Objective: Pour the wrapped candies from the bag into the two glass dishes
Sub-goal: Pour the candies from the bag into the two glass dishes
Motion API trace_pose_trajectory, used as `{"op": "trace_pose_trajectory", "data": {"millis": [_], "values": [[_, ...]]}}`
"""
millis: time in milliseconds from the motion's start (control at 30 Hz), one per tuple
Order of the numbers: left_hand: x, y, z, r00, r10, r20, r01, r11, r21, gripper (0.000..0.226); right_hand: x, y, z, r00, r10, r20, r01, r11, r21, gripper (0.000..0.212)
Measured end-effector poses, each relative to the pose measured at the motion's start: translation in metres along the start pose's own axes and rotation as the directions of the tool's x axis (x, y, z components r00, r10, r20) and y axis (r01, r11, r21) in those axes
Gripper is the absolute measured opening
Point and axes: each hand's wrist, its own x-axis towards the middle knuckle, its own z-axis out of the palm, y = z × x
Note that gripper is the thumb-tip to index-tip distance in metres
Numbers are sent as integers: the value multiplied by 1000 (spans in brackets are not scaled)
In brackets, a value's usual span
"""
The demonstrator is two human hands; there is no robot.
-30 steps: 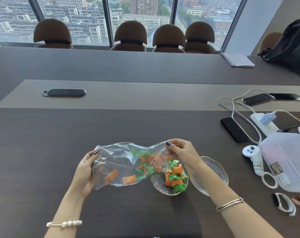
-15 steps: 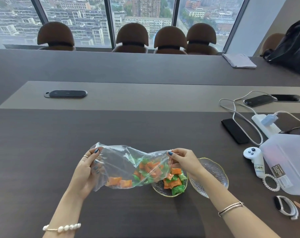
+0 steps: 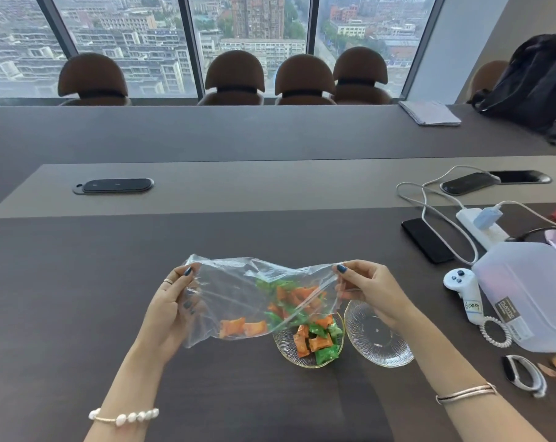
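Observation:
A clear plastic bag (image 3: 232,291) with orange and green wrapped candies (image 3: 289,298) hangs above the dark table. My left hand (image 3: 171,311) grips its left end, and my right hand (image 3: 369,288) pinches its right end by the opening. Below the bag's right part sits a glass dish (image 3: 286,349) holding a pile of wrapped candies (image 3: 318,339). To the right of that dish stands a second glass dish (image 3: 378,339) with no candies in it, partly under my right wrist.
To the right lie a white controller (image 3: 461,282), a translucent plastic box (image 3: 531,291), a wristband (image 3: 522,374), a black phone (image 3: 426,240), a power strip with cables (image 3: 480,224). Chairs line the far side, and a backpack (image 3: 534,87) sits at the far right.
Both hands have lifted the bag and pulled it out flatter. My right hand moved right, off the filled dish, so the bag's opening no longer rests in the candies.

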Motion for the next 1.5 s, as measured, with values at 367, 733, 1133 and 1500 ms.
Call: {"op": "trace_pose_trajectory", "data": {"millis": [367,733,1133,1500], "values": [[5,-45,85,969,-149,195,143,989,44,18,-29,7,-91,967,25,-253,-21,1000,21,11],[14,-80,164,898,-261,353,241,965,100,18,-26,66,-151,872,226,-435,-166,971,172,18],[12,-66,202,816,-239,526,270,963,19,22,-13,82,-145,874,271,-405,-189,955,230,11],[5,-45,207,799,-168,578,202,979,6,19,-13,71,-140,889,239,-392,-123,947,298,10]]}}
